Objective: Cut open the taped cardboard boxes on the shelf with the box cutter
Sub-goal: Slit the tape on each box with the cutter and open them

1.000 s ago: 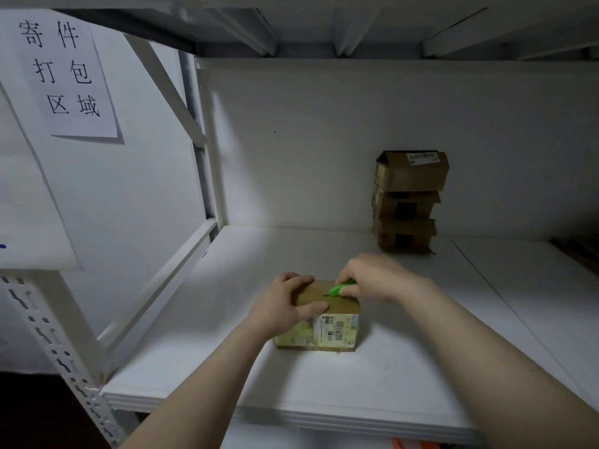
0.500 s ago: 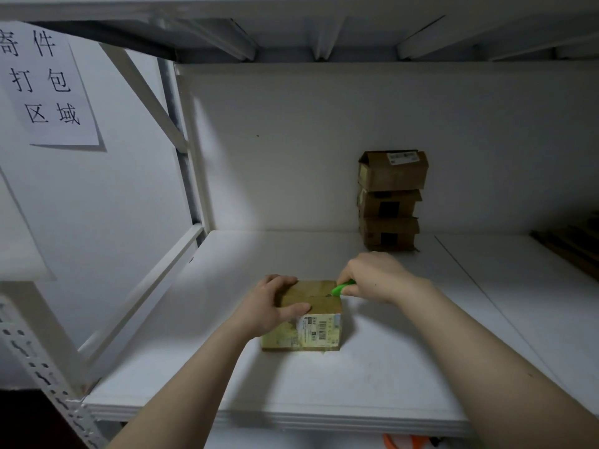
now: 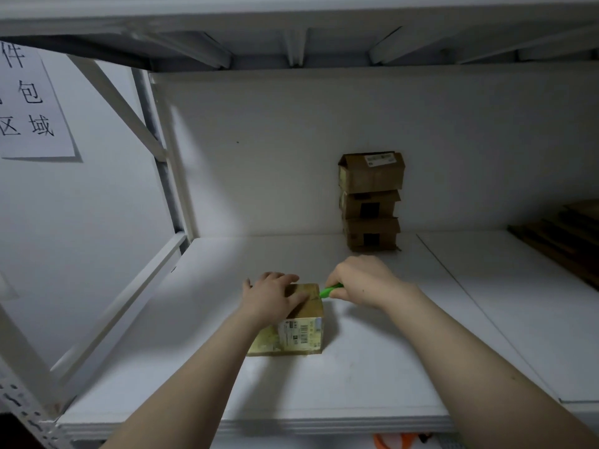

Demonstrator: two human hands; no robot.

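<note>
Pressing flat on the box, left hand steadies it; right hand grips the cutter at its top edge.

Left hand flat on small cardboard box, right hand gripping green box cutter at its top

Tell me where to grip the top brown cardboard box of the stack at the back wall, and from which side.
Grip the top brown cardboard box by its left and right side walls, coming from the front. The stack seems to stand against the white back wall, closing off the rear, while both flat, upright sides are free. Lift straight up.
</note>
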